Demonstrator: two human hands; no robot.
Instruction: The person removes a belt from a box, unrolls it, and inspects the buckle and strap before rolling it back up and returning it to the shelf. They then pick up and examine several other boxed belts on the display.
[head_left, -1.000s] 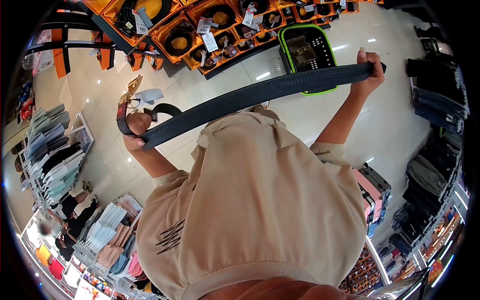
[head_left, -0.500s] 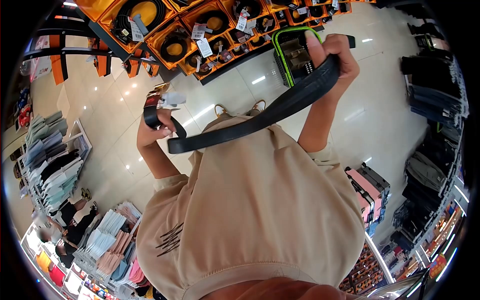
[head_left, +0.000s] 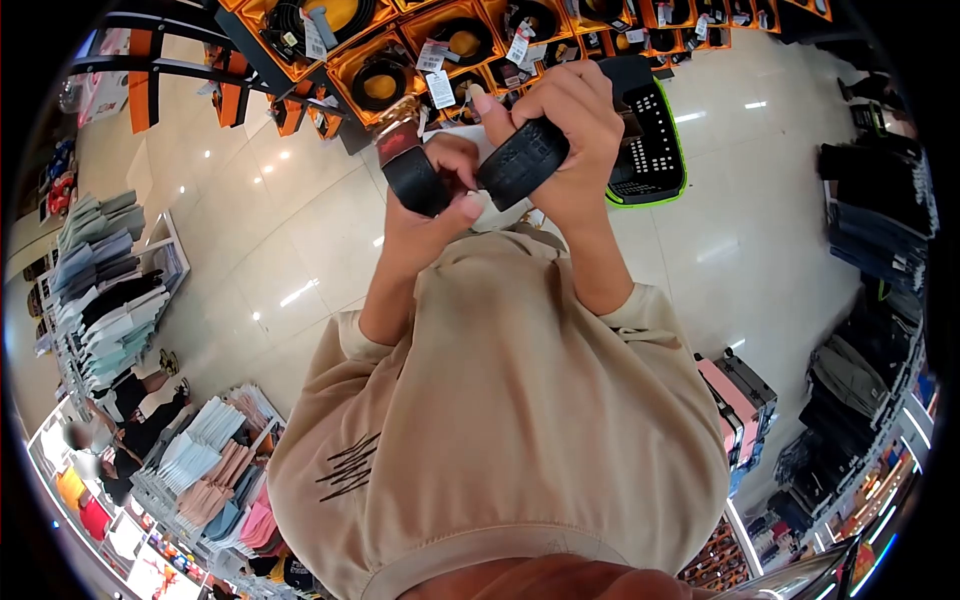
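Note:
A black leather belt (head_left: pixel 527 163) is held up in front of my chest, its strap bent into loops. My left hand (head_left: pixel 428 225) is closed round the end that carries a gold-coloured buckle (head_left: pixel 397 113); a reddish patch shows on the strap beside it. With thumb and curled fingers my right hand (head_left: pixel 585 135) grips another loop of the strap. The two hands are close together, and part of the strap is hidden behind my fingers.
Orange boxes (head_left: pixel 350 75) with coiled, tagged belts fill the display ahead. Below it a black basket with a green rim (head_left: pixel 684 170) stands on the tiled floor. Folded shirts (head_left: pixel 110 290) are at left, trousers (head_left: pixel 860 190) and a pink suitcase (head_left: pixel 728 400) at right. People (head_left: pixel 140 430) are at lower left.
The belt was stretched out between my hands; now it is gathered into loops. My hands have come together. The basket appears further right.

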